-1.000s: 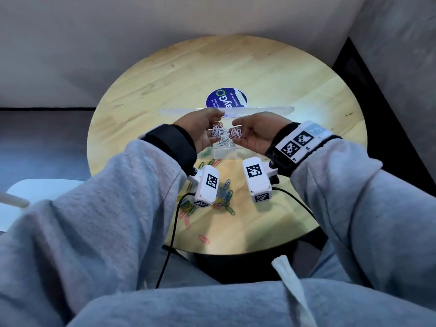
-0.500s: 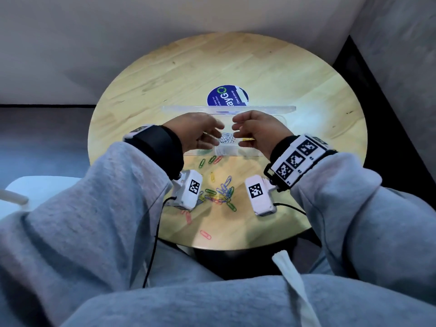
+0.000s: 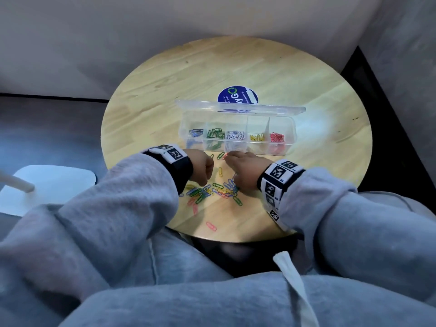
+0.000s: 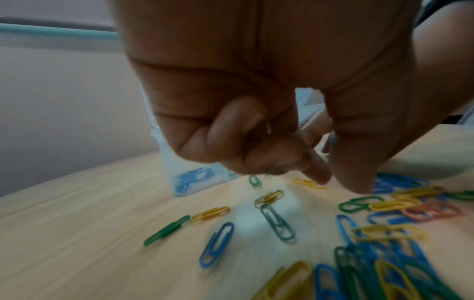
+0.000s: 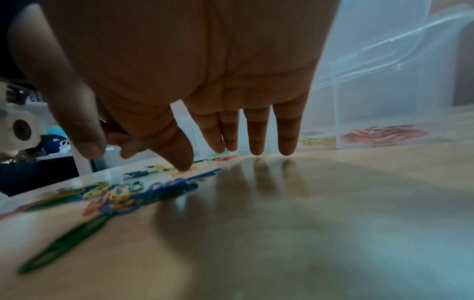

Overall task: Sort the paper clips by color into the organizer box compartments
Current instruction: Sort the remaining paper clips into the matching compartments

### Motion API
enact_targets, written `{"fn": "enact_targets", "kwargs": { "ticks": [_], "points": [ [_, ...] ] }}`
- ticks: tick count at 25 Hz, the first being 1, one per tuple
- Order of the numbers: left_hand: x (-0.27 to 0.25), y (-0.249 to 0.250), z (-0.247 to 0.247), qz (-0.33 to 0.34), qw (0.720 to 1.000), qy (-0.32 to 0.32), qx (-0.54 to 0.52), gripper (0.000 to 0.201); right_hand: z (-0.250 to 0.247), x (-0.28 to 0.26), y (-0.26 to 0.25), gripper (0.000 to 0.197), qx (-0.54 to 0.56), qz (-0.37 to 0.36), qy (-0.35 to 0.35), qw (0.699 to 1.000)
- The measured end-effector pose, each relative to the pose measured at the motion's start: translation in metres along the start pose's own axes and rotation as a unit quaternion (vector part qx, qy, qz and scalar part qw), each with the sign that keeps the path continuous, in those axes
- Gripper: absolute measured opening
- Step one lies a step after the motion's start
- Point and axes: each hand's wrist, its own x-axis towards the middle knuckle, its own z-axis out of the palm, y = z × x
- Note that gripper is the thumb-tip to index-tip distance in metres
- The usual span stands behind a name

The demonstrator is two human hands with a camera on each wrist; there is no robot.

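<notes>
A clear organizer box [image 3: 257, 149] stands open on the round wooden table [image 3: 306, 90]. Its compartments hold, from left to right, blue clips [image 3: 195, 132], green clips [image 3: 215, 133], white clips [image 3: 235, 135], yellow clips [image 3: 257, 137] and red clips [image 3: 277, 137]. A loose pile of mixed clips [image 3: 217, 190] lies in front of the box. My left hand [image 3: 201, 167] hovers over the pile with its fingers [image 4: 241, 142] curled and nothing seen in them. My right hand [image 3: 243, 166] is spread flat, and its index fingertip [image 5: 183, 164] touches a yellow clip [image 5: 177, 172].
The box lid [image 3: 240, 107] stands open behind the compartments, in front of a round blue sticker [image 3: 237, 96]. A single pink clip [image 3: 211, 226] lies near the table's front edge. A white seat [image 3: 47, 185] is off to the left, below table level.
Both hands were holding white clips above the middle compartment. They have since dropped to the loose pile in front of the box, and the white clips lie in the compartment.
</notes>
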Motion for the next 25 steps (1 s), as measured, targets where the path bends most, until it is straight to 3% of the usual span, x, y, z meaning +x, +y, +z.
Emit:
{"fn": "enact_targets", "kwargs": {
  "ticks": [4,7,9,12,15,18,25],
  "points": [
    [0.000,0.003,0.009,0.019,0.995,-0.056,0.075,0.022,0.004,0.004,0.002,0.061,-0.046,-0.010,0.021,0.999],
    [-0.004,0.003,0.019,0.045,0.984,-0.111,0.129,0.016,0.004,0.009,0.001,0.051,-0.050,-0.007,0.023,0.998],
    [-0.007,-0.002,0.025,0.082,0.978,-0.139,0.133,0.022,0.002,0.008,0.001,0.042,-0.058,-0.006,0.035,0.998],
    [-0.007,-0.007,0.028,0.115,0.978,-0.121,0.127,0.024,-0.002,0.000,0.005,0.032,-0.040,0.028,0.035,0.998],
    [-0.008,-0.008,0.023,0.048,0.987,-0.071,0.133,0.011,0.000,-0.005,0.007,0.025,-0.044,0.056,0.024,0.997],
    [-0.013,-0.007,0.023,-0.040,0.990,-0.060,0.124,0.042,0.002,-0.006,0.009,0.023,-0.024,0.077,0.023,0.996],
    [-0.013,0.002,0.035,-0.090,0.987,-0.073,0.115,0.044,0.007,-0.003,0.006,0.018,-0.025,0.082,0.012,0.996]
  ]
}}
